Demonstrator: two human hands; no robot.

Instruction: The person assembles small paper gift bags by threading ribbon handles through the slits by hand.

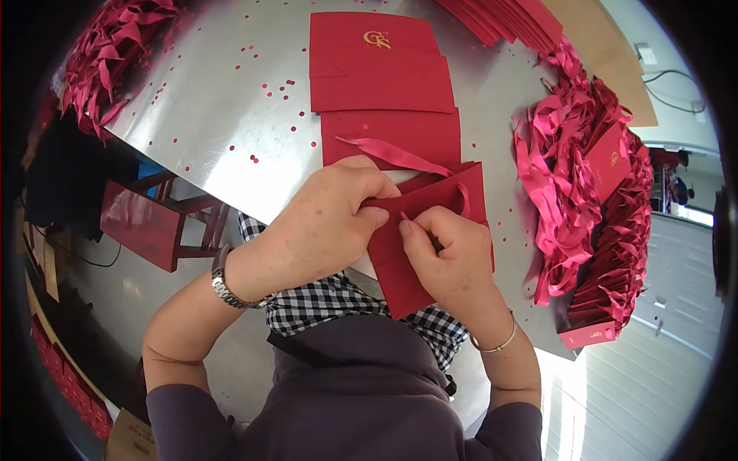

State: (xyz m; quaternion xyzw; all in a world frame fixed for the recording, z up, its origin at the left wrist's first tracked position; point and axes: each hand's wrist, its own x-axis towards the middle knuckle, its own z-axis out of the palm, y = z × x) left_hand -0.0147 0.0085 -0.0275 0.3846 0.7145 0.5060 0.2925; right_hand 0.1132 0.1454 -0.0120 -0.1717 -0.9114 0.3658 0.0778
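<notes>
A red paper bag (400, 280) is tilted at the table's near edge, in front of my body. My left hand (319, 219) is closed on its upper edge, thumb and forefinger pinching the paper at the left. Against the bag's front face, my right hand (453, 257) is closed in a pinch on a small pink ribbon tip. A pink ribbon (400, 154) runs over the bag's top, with its loose end lying to the left and a loop at the right. Beyond the bag, flat red bags (384, 84) lie overlapping in a column. My fingers partly hide the bag's opening.
On the metal table (223, 115) are scattered red paper dots (284, 88). A pink ribbon pile (553, 184) lies at right, beside a row of ribboned red bags (607, 280). Another ribbon heap (115, 54) hangs over the far left edge. A red stool (146, 223) stands at left.
</notes>
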